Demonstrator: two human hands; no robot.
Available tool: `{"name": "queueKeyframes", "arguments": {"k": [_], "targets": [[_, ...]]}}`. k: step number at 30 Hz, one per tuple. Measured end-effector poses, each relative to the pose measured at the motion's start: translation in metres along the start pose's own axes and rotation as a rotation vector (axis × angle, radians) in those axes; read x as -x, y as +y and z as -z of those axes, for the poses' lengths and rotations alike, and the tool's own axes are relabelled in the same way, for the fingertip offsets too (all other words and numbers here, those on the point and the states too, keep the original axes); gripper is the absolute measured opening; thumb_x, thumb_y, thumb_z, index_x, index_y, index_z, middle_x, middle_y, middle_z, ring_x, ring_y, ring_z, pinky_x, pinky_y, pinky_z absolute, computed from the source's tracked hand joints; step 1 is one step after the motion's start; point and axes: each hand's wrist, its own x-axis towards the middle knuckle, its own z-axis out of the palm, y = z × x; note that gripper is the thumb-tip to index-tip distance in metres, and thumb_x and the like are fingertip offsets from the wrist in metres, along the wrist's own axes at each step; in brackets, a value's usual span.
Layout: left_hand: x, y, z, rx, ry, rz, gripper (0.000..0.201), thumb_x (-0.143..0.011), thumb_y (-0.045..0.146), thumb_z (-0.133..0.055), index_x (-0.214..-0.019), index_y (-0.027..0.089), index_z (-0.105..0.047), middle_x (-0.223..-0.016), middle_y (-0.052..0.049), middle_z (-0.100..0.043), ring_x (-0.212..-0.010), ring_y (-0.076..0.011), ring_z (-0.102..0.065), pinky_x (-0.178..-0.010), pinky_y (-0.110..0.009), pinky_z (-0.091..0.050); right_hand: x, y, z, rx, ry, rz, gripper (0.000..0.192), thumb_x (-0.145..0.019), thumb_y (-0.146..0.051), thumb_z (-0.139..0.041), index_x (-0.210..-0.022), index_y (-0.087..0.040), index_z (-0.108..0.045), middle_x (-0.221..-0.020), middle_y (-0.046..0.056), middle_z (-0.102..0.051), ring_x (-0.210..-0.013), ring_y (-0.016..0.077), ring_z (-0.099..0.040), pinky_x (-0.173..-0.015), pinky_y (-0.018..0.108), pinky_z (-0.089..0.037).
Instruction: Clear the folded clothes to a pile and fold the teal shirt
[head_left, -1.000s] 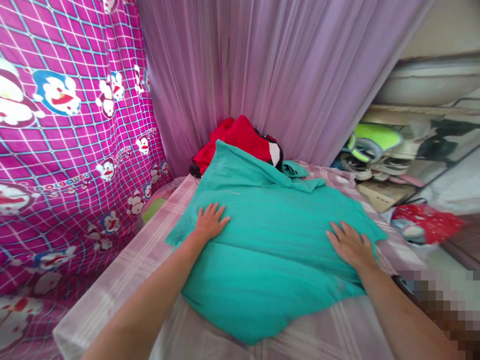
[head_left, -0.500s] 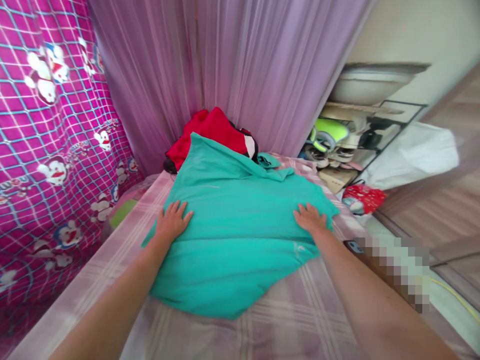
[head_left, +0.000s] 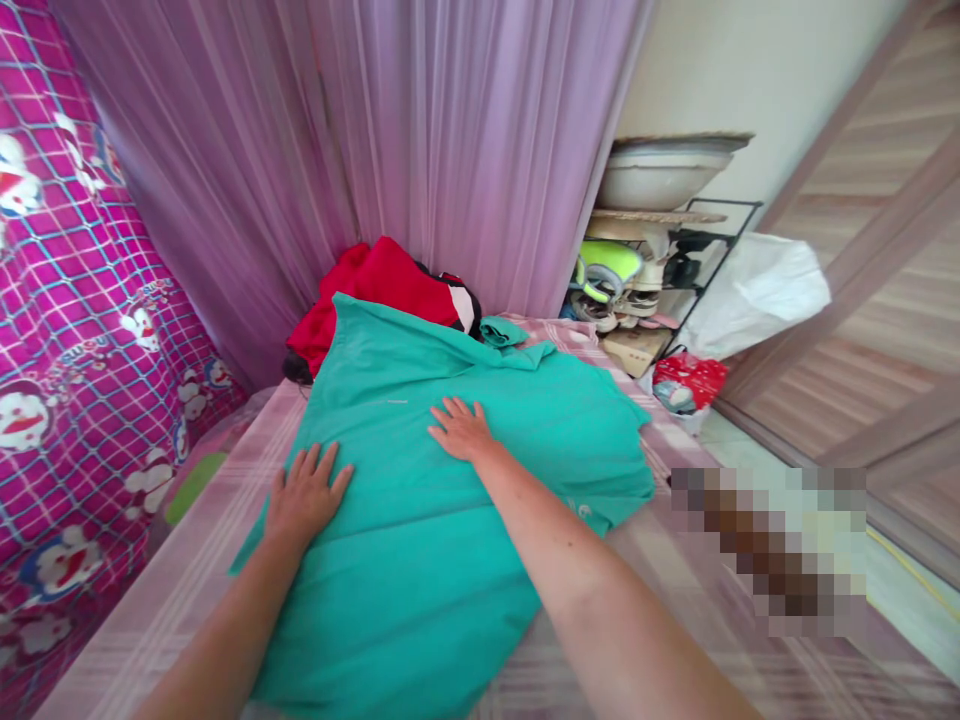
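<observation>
Item under work: a teal garment [head_left: 457, 500], lying spread on a bed [head_left: 675, 620] covered with a pale plaid sheet. The garment occupies the middle of the bed; its far edge at 12 o'clock rides up against a red garment [head_left: 375, 290] bunched at the head of the bed.

Left hand [head_left: 304, 495]: palm down, fingers [head_left: 319, 465] extended and slightly fanned, flat on the teal cloth near its edge at 9 o'clock. Nothing is gripped.

Right hand [head_left: 461, 430]: palm down near the middle of the cloth, toward 12 o'clock, fingers [head_left: 450, 410] extended flat. Nothing is gripped. Both hands press and neither pinches.

Step in hand, by judgement: smoothing the cloth flat on the bed, the left hand acting as an anchor at the edge while the right works the centre. Shallow creases remain across the near half, and the 3 o'clock edge lies uneven.

Next move, by judgement: it calls for flat, even pressure stroked outward toward the rumpled 3 o'clock edge, with the anchoring hand held firm so the cloth does not slide on the sheet.

Surroundings: a purple curtain [head_left: 420, 150] hangs behind at 12 o'clock; a pink cartoon-print cloth [head_left: 82, 330] at 9 o'clock; a shoe rack [head_left: 645, 280] at 2 o'clock.
</observation>
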Motion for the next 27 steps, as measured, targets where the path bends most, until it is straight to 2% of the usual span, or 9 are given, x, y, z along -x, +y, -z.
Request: {"name": "queueKeyframes", "arguments": {"k": [3,7,10,13,15,18,23,25,27], "targets": [[0.000,0.001,0.000,-0.012,-0.006,-0.005,0.068,-0.096,0.055,-0.027,-0.155,0.021,-0.030,-0.162,-0.011,-0.028,-0.149,-0.0310,-0.024,-0.119,-0.054,-0.020,0.012,0.061,0.014,0.058,0.025,-0.239,0.062,-0.100,-0.055,-0.020,-0.155,-0.027,-0.028,-0.165,0.008,-0.019,-0.150,0.0260,-0.015,-0.118,0.060,-0.009],[-0.001,-0.001,-0.004,-0.043,-0.004,-0.001,0.066,-0.096,0.053,-0.030,-0.154,0.022,-0.032,-0.161,-0.010,-0.028,-0.148,-0.0311,-0.025,-0.119,-0.054,-0.021,0.053,0.149,0.029,0.146,0.045,-0.538,0.062,-0.101,-0.053,-0.017,-0.156,-0.025,-0.027,-0.164,0.008,-0.020,-0.150,0.0256,-0.016,-0.118,0.058,-0.011],[-0.003,-0.004,-0.005,-0.053,-0.001,-0.003,0.064,-0.096,0.051,-0.033,-0.152,0.022,-0.036,-0.160,-0.011,-0.032,-0.147,-0.0314,-0.028,-0.117,-0.055,-0.023,0.080,0.188,0.030,0.206,0.105,-0.647,0.061,-0.101,-0.051,-0.016,-0.156,-0.026,-0.027,-0.164,0.009,-0.022,-0.149,0.0259,-0.020,-0.118,0.057,-0.014],[-0.009,0.003,0.002,-0.066,0.021,-0.001,0.061,-0.095,0.051,-0.035,-0.145,0.019,-0.048,-0.157,-0.014,-0.037,-0.145,-0.0336,-0.033,-0.115,-0.057,-0.025,0.089,0.200,0.025,0.251,0.148,-0.651,0.060,-0.101,-0.049,-0.017,-0.155,-0.025,-0.030,-0.162,0.010,-0.028,-0.147,0.0262,-0.024,-0.117,0.057,-0.017],[-0.015,0.022,0.011,-0.076,0.075,-0.040,0.059,-0.095,0.051,-0.035,-0.138,0.017,-0.055,-0.157,-0.015,-0.037,-0.145,-0.0353,-0.033,-0.116,-0.059,-0.023,0.088,0.200,0.022,0.263,0.161,-0.644,0.060,-0.101,-0.049,-0.016,-0.154,-0.026,-0.032,-0.161,0.010,-0.030,-0.146,0.0267,-0.026,-0.116,0.057,-0.018],[-0.029,0.080,0.023,-0.027,0.124,-0.212,0.059,-0.098,0.050,-0.032,-0.142,0.017,-0.052,-0.158,-0.013,-0.036,-0.147,-0.0331,-0.029,-0.119,-0.056,-0.019,0.086,0.199,0.020,0.274,0.177,-0.627,0.060,-0.101,-0.048,-0.017,-0.154,-0.025,-0.033,-0.160,0.011,-0.032,-0.145,0.0276,-0.028,-0.115,0.057,-0.021],[-0.062,0.189,0.018,0.086,0.016,-0.496,0.066,-0.098,0.058,-0.025,-0.152,0.023,-0.037,-0.162,-0.008,-0.027,-0.150,-0.0284,-0.020,-0.122,-0.053,-0.012,0.088,0.198,0.020,0.295,0.205,-0.630,0.059,-0.101,-0.048,-0.018,-0.152,-0.024,-0.035,-0.159,0.010,-0.034,-0.144,0.0268,-0.030,-0.114,0.056,-0.024],[-0.078,0.207,0.010,0.105,-0.026,-0.495,0.069,-0.097,0.060,-0.023,-0.154,0.022,-0.033,-0.163,-0.009,-0.024,-0.151,-0.0286,-0.017,-0.122,-0.054,-0.011,0.089,0.199,0.019,0.301,0.211,-0.628,0.059,-0.101,-0.048,-0.018,-0.152,-0.025,-0.036,-0.158,0.010,-0.035,-0.144,0.0262,-0.030,-0.114,0.055,-0.024],[-0.092,0.204,0.002,0.101,-0.059,-0.449,0.070,-0.097,0.061,-0.023,-0.155,0.022,-0.030,-0.163,-0.008,-0.022,-0.151,-0.0289,-0.017,-0.122,-0.057,-0.010,0.089,0.200,0.018,0.302,0.218,-0.623,0.059,-0.101,-0.048,-0.018,-0.152,-0.025,-0.037,-0.158,0.010,-0.035,-0.144,0.0261,-0.031,-0.114,0.055,-0.024]]}}
